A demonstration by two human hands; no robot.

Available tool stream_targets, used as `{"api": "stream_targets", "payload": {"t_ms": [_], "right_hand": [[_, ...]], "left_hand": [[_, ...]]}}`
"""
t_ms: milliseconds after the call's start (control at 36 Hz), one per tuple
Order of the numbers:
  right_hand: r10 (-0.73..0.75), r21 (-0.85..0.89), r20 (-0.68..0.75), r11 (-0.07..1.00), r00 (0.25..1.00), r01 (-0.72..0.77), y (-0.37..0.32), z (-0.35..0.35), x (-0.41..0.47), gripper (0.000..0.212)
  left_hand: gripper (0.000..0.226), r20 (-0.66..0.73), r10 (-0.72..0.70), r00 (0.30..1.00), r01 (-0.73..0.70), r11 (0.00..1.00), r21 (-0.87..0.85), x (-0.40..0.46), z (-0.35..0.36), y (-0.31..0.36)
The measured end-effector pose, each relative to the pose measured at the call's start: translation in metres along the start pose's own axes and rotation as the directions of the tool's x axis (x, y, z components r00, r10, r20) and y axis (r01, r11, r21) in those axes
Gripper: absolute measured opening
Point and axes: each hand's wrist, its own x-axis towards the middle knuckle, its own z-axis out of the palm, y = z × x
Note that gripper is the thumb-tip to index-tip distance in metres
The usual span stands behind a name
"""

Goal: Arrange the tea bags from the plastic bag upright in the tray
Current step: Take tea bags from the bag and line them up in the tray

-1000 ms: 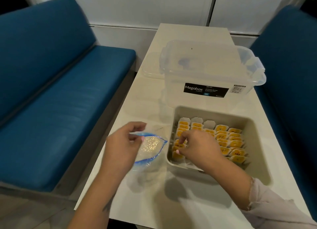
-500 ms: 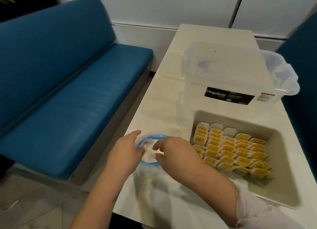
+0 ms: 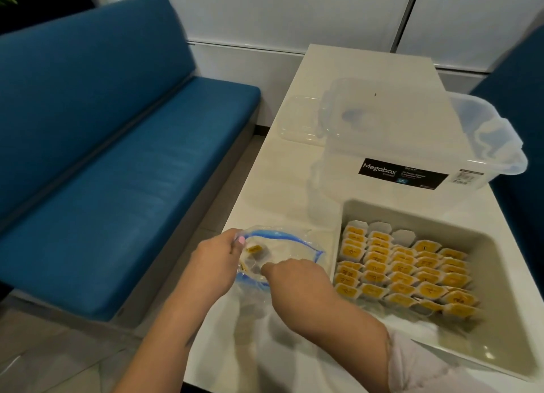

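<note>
- Now the right hand (image 3: 297, 278) is back at the plastic bag (image 3: 279, 254); a second ago it was over the rows in the tray (image 3: 500, 319). Reads as one placement done, next pick starting.
- Right hand's fingers reach into the bag mouth. They're hidden, so can't tell whether the grip has closed on a tea bag.
- Left hand (image 3: 212, 263) pinches the bag's blue zip rim, holding the mouth open; same job as before.
- Loose tea bags (image 3: 254, 249) in the bag: one yellow tag clearly visible, maybe more beneath, blurred. Looks nearly empty.
- Standing tea bags (image 3: 403, 270) fill the tray's left and centre in upright rows; bare strip along the right and near walls.
- Clear storage box (image 3: 412, 145) sits beyond the tray on the worktop (image 3: 294, 186), contents unclear.
</note>
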Motion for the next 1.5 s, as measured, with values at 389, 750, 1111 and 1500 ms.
{"api": "stream_targets", "payload": {"t_ms": [389, 750, 1111, 1500], "right_hand": [[0.285, 0.105, 0.088, 0.950, 0.955, -0.293, -0.011, -0.001, 0.043, 0.033], [0.413, 0.286, 0.311, 0.818, 0.856, -0.499, -0.006, -0.018, 0.051, 0.052], [0.219, 0.234, -0.219, 0.958, 0.951, -0.167, 0.018, -0.020, 0.010, 0.022], [0.027, 0.353, -0.481, 0.921, 0.877, 0.165, 0.064, -0.051, -0.041, 0.012]], "left_hand": [[0.032, 0.039, 0.102, 0.994, -0.100, 0.994, -0.043, -0.006, -0.005, 0.013], [0.034, 0.049, 0.073, 0.996, -0.073, 0.997, -0.011, -0.004, -0.013, 0.007], [0.031, 0.052, -0.024, 0.998, 0.025, 1.000, -0.003, -0.005, -0.004, 0.005], [0.035, -0.145, 0.141, 0.979, -0.175, 0.950, -0.260, -0.025, -0.024, 0.042]]}}
